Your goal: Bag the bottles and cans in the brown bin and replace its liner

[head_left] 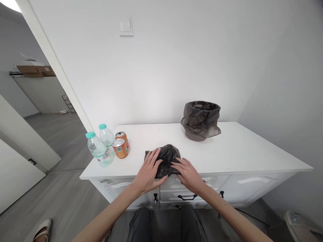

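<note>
A crumpled black plastic bag lies at the front of the white cabinet top, its lower part at the front edge. My left hand rests on the bag's left side, fingers stretched and thumb apart along the near edge. From the right, my right hand touches the bag with its fingers spread. Neither hand visibly closes around the plastic. Farther back on the right stands a small brown bin, lined with a dark, translucent bin bag folded over its rim.
Two clear plastic bottles with teal caps stand at the cabinet top's left end, beside two orange drink cans. The white cabinet has drawers with black handles. A wall rises behind it. A shoed foot shows at lower left.
</note>
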The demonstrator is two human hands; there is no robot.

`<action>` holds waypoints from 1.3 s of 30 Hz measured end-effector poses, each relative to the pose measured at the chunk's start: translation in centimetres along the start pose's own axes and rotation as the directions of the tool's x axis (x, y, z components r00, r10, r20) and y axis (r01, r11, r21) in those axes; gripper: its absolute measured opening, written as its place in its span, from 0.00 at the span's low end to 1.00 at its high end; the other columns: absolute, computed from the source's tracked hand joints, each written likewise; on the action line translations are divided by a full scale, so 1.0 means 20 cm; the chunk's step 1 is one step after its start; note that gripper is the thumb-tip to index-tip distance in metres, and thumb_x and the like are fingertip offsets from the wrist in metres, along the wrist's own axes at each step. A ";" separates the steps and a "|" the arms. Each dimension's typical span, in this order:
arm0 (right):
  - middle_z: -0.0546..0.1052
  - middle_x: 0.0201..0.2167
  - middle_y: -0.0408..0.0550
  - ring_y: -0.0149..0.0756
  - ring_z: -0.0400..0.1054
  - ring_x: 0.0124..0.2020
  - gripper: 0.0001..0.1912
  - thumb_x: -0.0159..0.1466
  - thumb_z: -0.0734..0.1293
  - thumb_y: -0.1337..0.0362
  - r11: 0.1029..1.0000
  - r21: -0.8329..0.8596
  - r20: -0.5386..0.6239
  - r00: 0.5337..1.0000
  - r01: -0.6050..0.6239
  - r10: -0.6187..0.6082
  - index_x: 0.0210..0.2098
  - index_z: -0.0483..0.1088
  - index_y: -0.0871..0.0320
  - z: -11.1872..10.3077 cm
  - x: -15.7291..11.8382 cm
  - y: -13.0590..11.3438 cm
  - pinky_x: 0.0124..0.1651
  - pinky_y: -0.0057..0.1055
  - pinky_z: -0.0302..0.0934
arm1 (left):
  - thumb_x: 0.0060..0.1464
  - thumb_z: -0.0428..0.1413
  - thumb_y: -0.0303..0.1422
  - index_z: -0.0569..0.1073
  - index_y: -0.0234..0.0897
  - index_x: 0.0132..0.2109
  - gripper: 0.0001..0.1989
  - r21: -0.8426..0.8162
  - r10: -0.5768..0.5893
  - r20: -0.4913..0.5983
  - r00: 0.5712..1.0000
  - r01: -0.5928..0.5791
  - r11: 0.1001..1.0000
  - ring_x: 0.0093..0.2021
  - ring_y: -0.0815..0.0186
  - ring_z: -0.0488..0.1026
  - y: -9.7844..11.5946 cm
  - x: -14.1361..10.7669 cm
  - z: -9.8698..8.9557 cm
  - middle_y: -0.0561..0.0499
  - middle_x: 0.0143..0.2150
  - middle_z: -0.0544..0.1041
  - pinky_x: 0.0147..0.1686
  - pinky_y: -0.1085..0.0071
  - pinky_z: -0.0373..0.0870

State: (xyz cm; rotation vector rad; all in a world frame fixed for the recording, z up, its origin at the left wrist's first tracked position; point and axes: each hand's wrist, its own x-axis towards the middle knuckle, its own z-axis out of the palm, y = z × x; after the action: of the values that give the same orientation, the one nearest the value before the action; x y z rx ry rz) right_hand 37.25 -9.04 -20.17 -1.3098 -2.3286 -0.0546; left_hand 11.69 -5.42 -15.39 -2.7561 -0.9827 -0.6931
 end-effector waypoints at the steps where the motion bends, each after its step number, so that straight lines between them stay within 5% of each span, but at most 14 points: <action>1: 0.77 0.64 0.52 0.50 0.61 0.72 0.21 0.72 0.62 0.70 0.999 0.037 -0.010 1.000 -0.005 0.006 0.62 0.74 0.55 -0.01 0.02 0.01 0.74 0.55 0.53 | 0.65 0.58 0.48 0.67 0.35 0.67 0.31 -0.024 0.042 0.026 0.999 -0.041 0.999 0.79 0.45 0.50 0.00 0.01 -0.03 0.34 0.79 0.56 0.77 0.41 0.47; 5: 0.83 0.51 0.53 0.48 0.73 0.60 0.17 0.77 0.58 0.59 0.981 0.124 0.027 0.989 -0.146 0.144 0.51 0.78 0.54 -0.09 0.10 0.04 0.62 0.44 0.64 | 0.61 0.60 0.52 0.56 0.39 0.74 0.42 -0.152 -0.007 0.154 0.988 0.030 0.988 0.63 0.51 0.76 -0.06 0.04 -0.08 0.42 0.56 0.83 0.76 0.41 0.48; 8: 0.83 0.45 0.51 0.46 0.77 0.49 0.20 0.78 0.56 0.53 0.930 0.062 0.148 0.925 -0.362 0.350 0.49 0.77 0.53 -0.12 0.19 0.05 0.52 0.38 0.66 | 0.67 0.54 0.49 0.57 0.38 0.73 0.35 -0.161 -0.252 0.220 0.942 0.290 0.943 0.52 0.51 0.82 -0.13 0.09 -0.09 0.45 0.44 0.85 0.63 0.47 0.69; 11: 0.83 0.44 0.51 0.47 0.77 0.48 0.18 0.77 0.58 0.53 0.856 -0.031 0.226 0.831 -0.516 0.509 0.50 0.75 0.53 -0.11 0.28 0.07 0.45 0.34 0.63 | 0.69 0.51 0.42 0.57 0.31 0.73 0.32 -0.003 -0.449 0.174 0.876 0.457 0.890 0.49 0.46 0.82 -0.16 0.19 -0.11 0.40 0.42 0.85 0.54 0.49 0.74; 13: 0.83 0.45 0.54 0.48 0.77 0.48 0.17 0.77 0.58 0.54 0.826 -0.064 0.227 0.798 -0.560 0.558 0.51 0.75 0.54 -0.08 0.34 0.08 0.43 0.34 0.63 | 0.68 0.50 0.33 0.59 0.30 0.73 0.30 0.117 -0.401 0.063 0.914 0.392 0.912 0.57 0.45 0.80 -0.14 0.25 -0.11 0.35 0.50 0.84 0.62 0.45 0.69; 15: 0.83 0.45 0.56 0.49 0.78 0.48 0.17 0.76 0.58 0.54 0.809 -0.085 0.216 0.781 -0.582 0.585 0.51 0.74 0.55 -0.06 0.38 0.09 0.43 0.35 0.63 | 0.67 0.48 0.27 0.63 0.35 0.72 0.28 0.170 -0.209 0.002 0.978 0.205 0.964 0.66 0.50 0.73 -0.10 0.29 -0.08 0.37 0.61 0.79 0.71 0.47 0.60; 18: 0.82 0.47 0.57 0.49 0.78 0.48 0.16 0.76 0.59 0.54 0.794 -0.104 0.206 0.768 -0.599 0.607 0.52 0.73 0.55 -0.04 0.43 0.09 0.45 0.37 0.63 | 0.72 0.45 0.33 0.66 0.37 0.71 0.24 0.152 0.036 0.068 0.997 -0.046 0.987 0.74 0.53 0.63 -0.06 0.28 0.04 0.43 0.72 0.71 0.76 0.51 0.54; 21: 0.82 0.47 0.59 0.50 0.78 0.47 0.18 0.76 0.59 0.55 0.780 -0.117 0.184 0.758 -0.615 0.626 0.56 0.71 0.57 -0.06 0.45 0.08 0.47 0.39 0.65 | 0.75 0.43 0.42 0.62 0.35 0.74 0.28 0.114 0.018 0.172 0.985 -0.038 0.993 0.77 0.48 0.57 -0.08 0.23 0.20 0.42 0.75 0.65 0.76 0.44 0.52; 24: 0.79 0.54 0.64 0.52 0.75 0.55 0.22 0.77 0.57 0.62 0.816 -0.137 0.067 0.817 -0.562 0.573 0.67 0.64 0.61 -0.07 0.45 0.04 0.56 0.45 0.64 | 0.76 0.40 0.43 0.61 0.38 0.75 0.29 0.065 -0.080 0.223 0.971 0.067 0.996 0.78 0.47 0.56 -0.15 0.19 0.31 0.44 0.77 0.62 0.74 0.40 0.54; 27: 0.72 0.65 0.65 0.53 0.63 0.69 0.25 0.76 0.56 0.65 0.940 -0.183 -0.103 0.956 -0.289 0.274 0.70 0.63 0.59 -0.03 0.44 -0.02 0.69 0.52 0.54 | 0.76 0.40 0.41 0.63 0.40 0.75 0.27 0.039 -0.105 0.214 0.971 0.099 0.994 0.78 0.46 0.54 -0.19 0.17 0.36 0.46 0.77 0.62 0.74 0.39 0.54; 29: 0.71 0.68 0.61 0.53 0.56 0.73 0.24 0.78 0.55 0.62 0.969 -0.213 -0.112 0.988 -0.127 0.105 0.69 0.66 0.58 0.01 0.44 -0.06 0.74 0.53 0.46 | 0.75 0.42 0.39 0.65 0.39 0.74 0.27 0.045 -0.101 0.208 0.973 0.093 0.995 0.79 0.46 0.53 -0.20 0.16 0.37 0.45 0.77 0.63 0.75 0.41 0.53; 33: 0.70 0.70 0.60 0.54 0.57 0.74 0.28 0.80 0.50 0.57 0.950 -0.215 0.013 0.972 -0.228 0.236 0.70 0.67 0.60 0.11 0.42 -0.05 0.76 0.58 0.43 | 0.75 0.42 0.38 0.64 0.42 0.74 0.26 0.077 -0.091 0.177 0.980 0.078 0.994 0.78 0.48 0.54 -0.22 0.13 0.39 0.48 0.77 0.62 0.75 0.43 0.52; 39: 0.55 0.78 0.54 0.49 0.47 0.79 0.31 0.80 0.46 0.56 0.931 -0.146 0.150 0.922 -0.336 0.356 0.77 0.57 0.57 0.16 0.42 0.02 0.78 0.54 0.40 | 0.76 0.41 0.40 0.61 0.47 0.76 0.27 0.122 -0.124 0.097 0.988 0.112 0.986 0.78 0.53 0.56 -0.31 0.04 0.36 0.51 0.77 0.63 0.76 0.46 0.52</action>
State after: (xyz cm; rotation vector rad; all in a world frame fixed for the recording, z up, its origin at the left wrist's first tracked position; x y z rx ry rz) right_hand 32.65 -1.30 -19.66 -1.8363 -2.2217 0.0385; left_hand 10.95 1.86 -21.62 -2.6739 -1.1764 -0.4938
